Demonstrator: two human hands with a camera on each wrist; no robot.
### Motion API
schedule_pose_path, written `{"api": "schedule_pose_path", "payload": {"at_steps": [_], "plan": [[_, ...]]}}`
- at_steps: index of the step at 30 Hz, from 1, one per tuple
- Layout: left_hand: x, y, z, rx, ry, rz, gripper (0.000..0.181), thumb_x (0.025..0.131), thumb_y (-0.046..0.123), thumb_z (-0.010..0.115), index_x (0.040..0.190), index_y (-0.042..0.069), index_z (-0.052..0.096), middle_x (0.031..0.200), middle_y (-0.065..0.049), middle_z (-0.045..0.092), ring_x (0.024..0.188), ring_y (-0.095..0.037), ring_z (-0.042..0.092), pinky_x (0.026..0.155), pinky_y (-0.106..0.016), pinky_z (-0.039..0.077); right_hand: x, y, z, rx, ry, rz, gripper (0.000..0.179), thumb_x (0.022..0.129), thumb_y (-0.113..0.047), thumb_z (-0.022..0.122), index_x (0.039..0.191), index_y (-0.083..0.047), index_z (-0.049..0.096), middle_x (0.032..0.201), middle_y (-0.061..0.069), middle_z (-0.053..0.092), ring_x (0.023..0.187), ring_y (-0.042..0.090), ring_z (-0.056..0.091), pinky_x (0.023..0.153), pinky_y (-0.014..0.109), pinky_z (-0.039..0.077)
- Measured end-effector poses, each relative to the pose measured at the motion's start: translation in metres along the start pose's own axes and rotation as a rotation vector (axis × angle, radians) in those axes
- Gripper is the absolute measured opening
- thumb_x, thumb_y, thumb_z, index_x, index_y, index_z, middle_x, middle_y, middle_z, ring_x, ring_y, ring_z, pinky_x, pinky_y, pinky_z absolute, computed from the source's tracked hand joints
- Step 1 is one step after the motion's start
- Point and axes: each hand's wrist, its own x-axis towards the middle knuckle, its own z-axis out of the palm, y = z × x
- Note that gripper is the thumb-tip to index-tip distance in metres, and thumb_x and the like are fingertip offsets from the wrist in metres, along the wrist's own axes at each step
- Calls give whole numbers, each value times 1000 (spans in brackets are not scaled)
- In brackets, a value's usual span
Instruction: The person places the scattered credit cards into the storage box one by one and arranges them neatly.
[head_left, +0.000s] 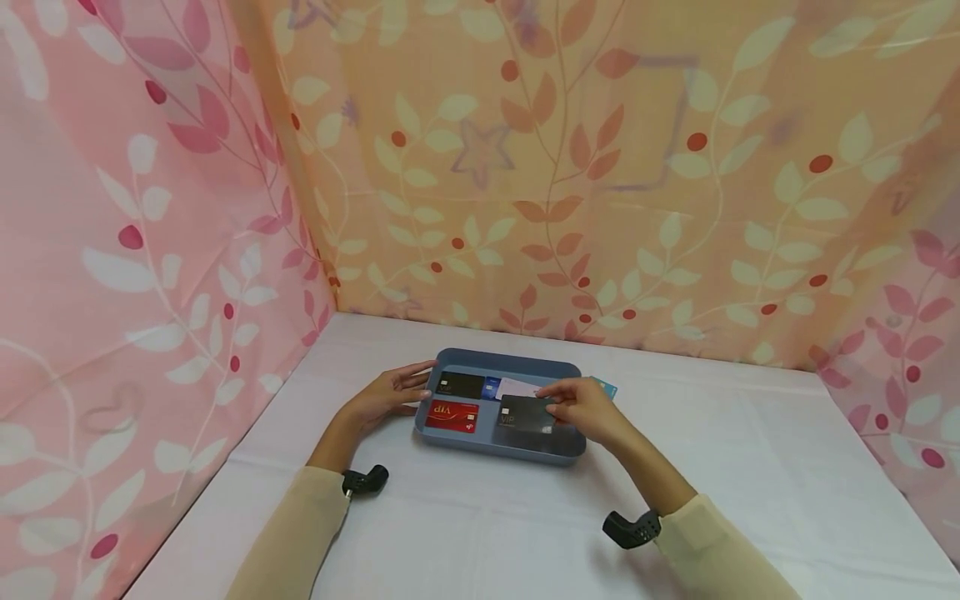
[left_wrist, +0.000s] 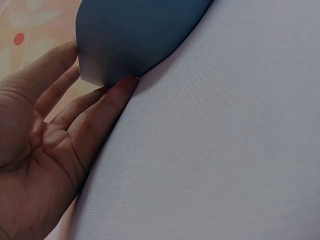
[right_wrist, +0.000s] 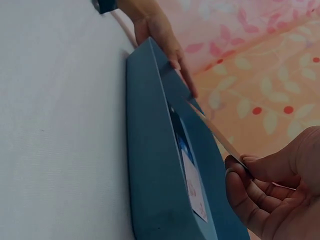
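A blue-grey tray [head_left: 465,443] stands on the white table. My left hand [head_left: 381,395] is at its left end; in the left wrist view the fairly straight fingers [left_wrist: 112,102] touch the tray's outer wall [left_wrist: 140,40]. My right hand [head_left: 588,408] pinches a dark grey VIP card [head_left: 525,415] between thumb and fingers, over the right part of the tray. The right wrist view shows this card [right_wrist: 215,131] edge-on, raised above the rim. Inside the tray lie a black card [head_left: 461,384], a red VIP card [head_left: 452,416], a blue card [head_left: 491,387] and a pale pink card [head_left: 516,388], partly covered.
Beyond my right hand, a light blue card [head_left: 606,387] shows partly at the tray's right side. White cloth [head_left: 450,533] covers the table. Leaf-patterned curtains [head_left: 555,167] stand behind and at both sides. Each wrist wears a black camera mount [head_left: 632,529].
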Motion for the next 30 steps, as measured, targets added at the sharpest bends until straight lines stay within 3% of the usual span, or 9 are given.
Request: {"api": "schedule_pose_path", "payload": {"at_steps": [11,30], "plan": [[2,0,-2,-3,-1,0,62,94,19,75,150,33,51,155,-5,47,145,-27,42,104,-51,48,19,6,11,10,-1,19,20,91,8,65,111,10,72,80,13,67,64,17,66,65,32,61],[4,-1,-2,-20,-18,6,61,96,15,72,151,31,51,154,-5,49,144,-27,44,104,-51,49,34,13,27,-10,-24,45,18,89,10,66,106,11,71,77,17,68,60,20,66,63,36,61]]}}
